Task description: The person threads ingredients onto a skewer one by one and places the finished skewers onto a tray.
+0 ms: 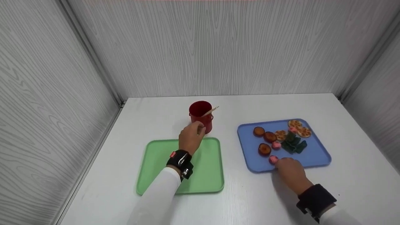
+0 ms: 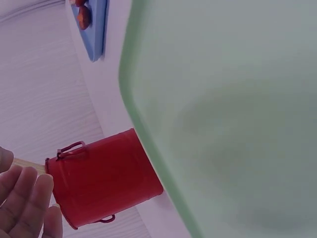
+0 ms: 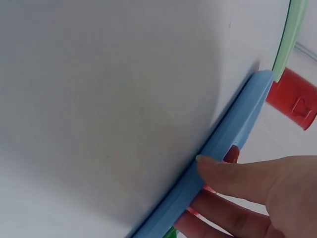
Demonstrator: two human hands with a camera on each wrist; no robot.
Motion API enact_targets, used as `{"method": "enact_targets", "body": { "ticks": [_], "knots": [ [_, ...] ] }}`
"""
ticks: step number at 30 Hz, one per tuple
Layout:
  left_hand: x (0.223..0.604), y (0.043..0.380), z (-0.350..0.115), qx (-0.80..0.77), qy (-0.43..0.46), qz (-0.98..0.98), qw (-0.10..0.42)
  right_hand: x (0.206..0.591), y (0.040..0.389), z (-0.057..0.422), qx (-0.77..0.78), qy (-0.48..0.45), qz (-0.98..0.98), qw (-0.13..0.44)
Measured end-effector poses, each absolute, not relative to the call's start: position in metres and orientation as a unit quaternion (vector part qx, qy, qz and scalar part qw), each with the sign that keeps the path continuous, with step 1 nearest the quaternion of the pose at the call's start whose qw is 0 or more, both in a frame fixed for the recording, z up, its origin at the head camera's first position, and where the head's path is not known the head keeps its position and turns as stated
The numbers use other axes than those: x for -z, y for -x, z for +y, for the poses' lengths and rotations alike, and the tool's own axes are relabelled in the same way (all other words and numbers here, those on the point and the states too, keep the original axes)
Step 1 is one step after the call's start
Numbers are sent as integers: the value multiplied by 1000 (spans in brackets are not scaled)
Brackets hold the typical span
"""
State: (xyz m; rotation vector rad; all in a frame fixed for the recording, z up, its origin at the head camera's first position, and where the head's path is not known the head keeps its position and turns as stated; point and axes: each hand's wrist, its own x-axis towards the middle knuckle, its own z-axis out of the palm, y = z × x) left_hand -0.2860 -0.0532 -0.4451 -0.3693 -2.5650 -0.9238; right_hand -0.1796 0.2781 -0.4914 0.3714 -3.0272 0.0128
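Note:
A red bucket (image 1: 204,124) stands upright behind the green tray (image 1: 206,162), with a thin wooden stick (image 1: 211,111) poking out of its mouth. My left hand (image 1: 191,136) is just in front of the bucket, above the tray's far edge. Its fingers (image 2: 30,203) are loosely bent with nothing between them in the left wrist view. My right hand (image 1: 290,173) grips the near rim of the blue tray (image 3: 233,124): the thumb lies over the outer side, and the fingers reach inside, their tips hidden. A pink ball-shaped piece (image 1: 273,159) lies right beside those fingers.
Brown round pieces (image 1: 264,149), waffle-like discs (image 1: 304,132), another pink piece (image 1: 276,145) and dark green leaves (image 1: 293,143) lie on the blue tray. A grey wood-grain panel (image 1: 200,47) rises behind the white table (image 1: 156,112), with side panels left and right.

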Motion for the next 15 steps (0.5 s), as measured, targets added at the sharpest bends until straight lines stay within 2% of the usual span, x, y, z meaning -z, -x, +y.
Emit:
{"method": "enact_targets", "body": {
  "ticks": [6, 15],
  "knots": [
    [433, 293, -54, 330, 113, -906, 238, 489, 167, 262, -20, -141, -989, 39],
    [425, 298, -52, 346, 88, -908, 220, 486, 159, 255, 15, -195, -981, 6]
  ]
}}
